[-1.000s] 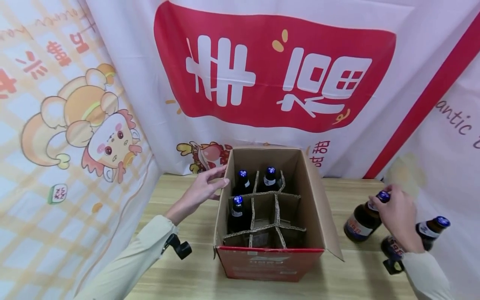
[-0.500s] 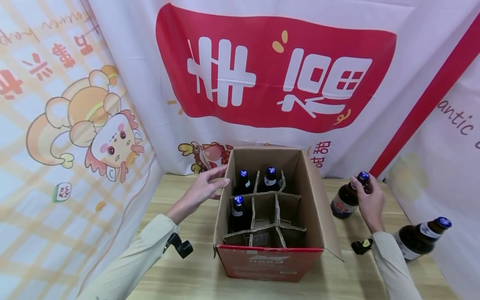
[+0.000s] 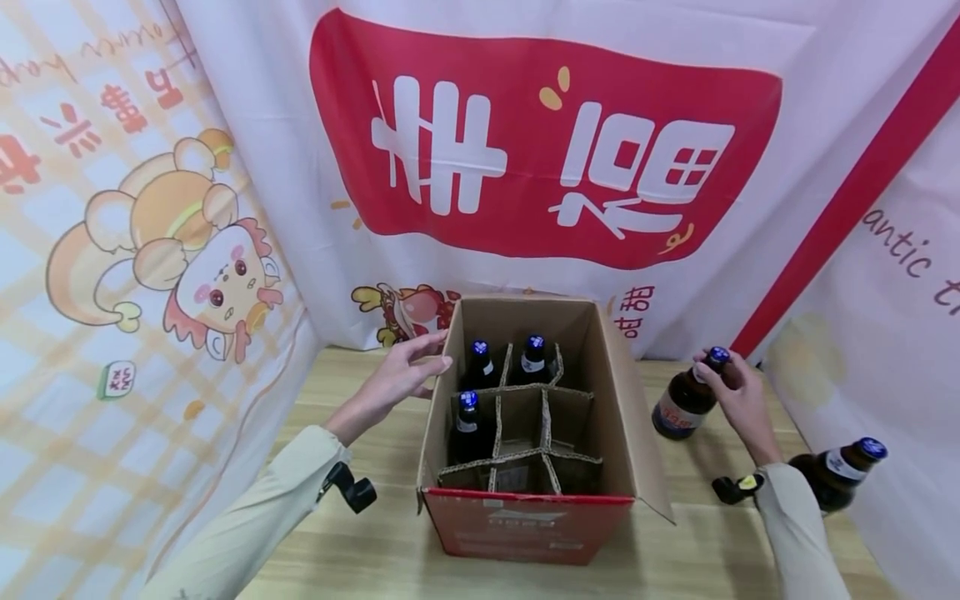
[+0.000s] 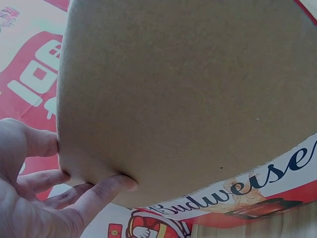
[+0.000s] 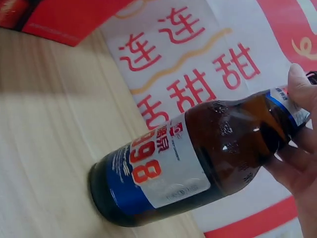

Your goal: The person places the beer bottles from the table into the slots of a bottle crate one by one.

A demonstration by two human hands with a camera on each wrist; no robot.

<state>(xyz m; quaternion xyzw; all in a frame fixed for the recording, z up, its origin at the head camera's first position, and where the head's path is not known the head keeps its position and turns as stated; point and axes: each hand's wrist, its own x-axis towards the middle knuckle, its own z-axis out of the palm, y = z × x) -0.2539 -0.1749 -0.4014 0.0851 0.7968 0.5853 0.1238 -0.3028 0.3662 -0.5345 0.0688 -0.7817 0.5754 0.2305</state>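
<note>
My right hand (image 3: 750, 408) grips a brown glass beer bottle (image 3: 679, 407) by its neck, right of the carton. In the right wrist view that beer bottle (image 5: 198, 153) has a white and blue label with red figures; whether its base touches the table I cannot tell. My left hand (image 3: 393, 379) rests against the left side of an open cardboard carton (image 3: 525, 525). Its fingers (image 4: 106, 193) press on the bare cardboard in the left wrist view. Three beer bottles with blue caps, one of them the front bottle (image 3: 468, 429), stand upright in the carton's left and back cells.
Cardboard dividers (image 3: 546, 417) split the carton into cells. Its right flap (image 3: 637, 417) leans outward. Another beer bottle (image 3: 836, 475) stands beyond my right forearm, partly hidden by the sleeve. Printed cloth (image 3: 555, 275) hangs behind the wooden table (image 3: 375, 542).
My right hand has carried the gripped beer bottle left toward the carton, away from the other bottle. My left hand stays against the carton's side.
</note>
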